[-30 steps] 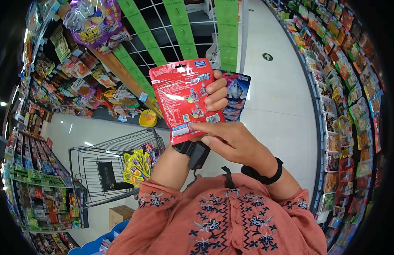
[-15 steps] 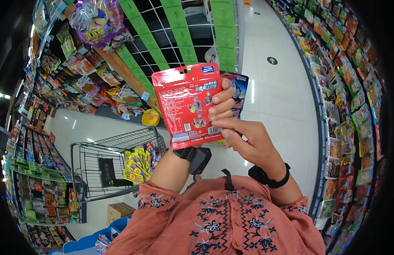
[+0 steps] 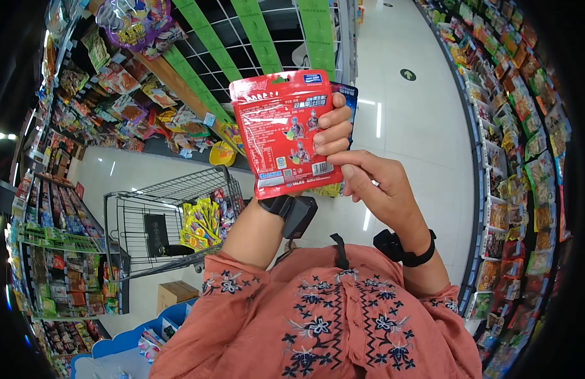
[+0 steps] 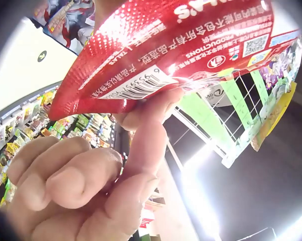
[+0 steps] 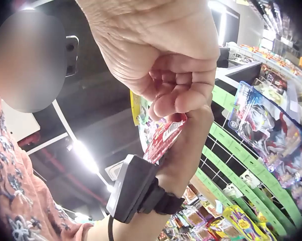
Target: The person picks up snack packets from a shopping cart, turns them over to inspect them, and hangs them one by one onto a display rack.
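Where visible, left fingers (image 3: 333,131) around red packet (image 3: 272,136)

In the left grip (image 3: 333,129), centre: red rectangular plastic pouch (image 3: 281,139), with the right grip (image 3: 379,186) at its lower right edge. Behind, past that edge: blue plastic pouch (image 3: 351,101). Farther off: white wire rack with green strips (image 3: 253,35). To the left, on pale tiled floor (image 3: 406,151): black wire shopping cart (image 3: 155,235), with yellow plastic packets (image 3: 201,224) inside. Nearer, left: brown cardboard box (image 3: 175,295), then blue scalloped display stand (image 3: 103,347). Far right: long dark-edged shelf (image 3: 482,208).
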A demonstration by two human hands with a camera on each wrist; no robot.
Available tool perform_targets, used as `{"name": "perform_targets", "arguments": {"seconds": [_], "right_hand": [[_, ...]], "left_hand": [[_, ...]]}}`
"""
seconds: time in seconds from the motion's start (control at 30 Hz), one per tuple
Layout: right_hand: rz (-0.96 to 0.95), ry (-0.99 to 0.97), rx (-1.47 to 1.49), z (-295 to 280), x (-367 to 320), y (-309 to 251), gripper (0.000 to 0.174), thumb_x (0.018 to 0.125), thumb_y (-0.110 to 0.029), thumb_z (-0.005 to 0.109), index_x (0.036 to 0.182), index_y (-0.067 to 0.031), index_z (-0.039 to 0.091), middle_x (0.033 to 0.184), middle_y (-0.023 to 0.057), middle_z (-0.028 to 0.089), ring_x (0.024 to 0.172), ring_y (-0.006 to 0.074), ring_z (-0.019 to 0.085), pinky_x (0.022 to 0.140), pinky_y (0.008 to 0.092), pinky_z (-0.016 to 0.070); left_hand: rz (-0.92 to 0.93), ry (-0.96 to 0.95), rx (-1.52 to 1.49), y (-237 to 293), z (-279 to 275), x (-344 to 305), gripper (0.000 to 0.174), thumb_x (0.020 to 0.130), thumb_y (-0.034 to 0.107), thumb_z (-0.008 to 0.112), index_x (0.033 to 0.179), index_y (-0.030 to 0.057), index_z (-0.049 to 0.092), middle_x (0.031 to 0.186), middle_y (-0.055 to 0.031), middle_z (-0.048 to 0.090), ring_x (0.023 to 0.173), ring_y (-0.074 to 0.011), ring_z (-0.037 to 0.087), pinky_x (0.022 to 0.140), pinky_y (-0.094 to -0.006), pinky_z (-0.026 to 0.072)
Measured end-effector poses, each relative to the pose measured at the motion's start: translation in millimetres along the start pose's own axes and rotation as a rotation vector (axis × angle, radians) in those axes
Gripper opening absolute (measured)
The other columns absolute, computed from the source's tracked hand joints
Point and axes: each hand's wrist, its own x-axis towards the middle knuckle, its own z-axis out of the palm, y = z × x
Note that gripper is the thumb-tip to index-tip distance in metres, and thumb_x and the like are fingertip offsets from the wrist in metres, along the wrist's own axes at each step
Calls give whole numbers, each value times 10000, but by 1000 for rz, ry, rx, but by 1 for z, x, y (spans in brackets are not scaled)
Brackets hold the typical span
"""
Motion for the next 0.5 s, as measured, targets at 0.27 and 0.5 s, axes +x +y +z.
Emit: {"name": "perform_targets", "arguments": {"seconds": [0.27,0.5], "right_hand": [[76,-14,31,-15,-3,0,213,1014,-139,546,1137,-20,673,834,33,655,687,75,612,601,231,495],[-11,25,149,-19,15,21,325,997,-234,612,1230,-8,611,975,48,668,809,73,611,716,236,504]], "left_hand": [[27,27,20,-8,-7,3,441,1021,298,494,1246,-81,501,891,-86,524,691,-182,509,614,-305,465],[158,408,533,40,-55,-19,303,1028,312,502,1043,15,560,790,-27,545,660,-146,508,604,-276,451]]}}
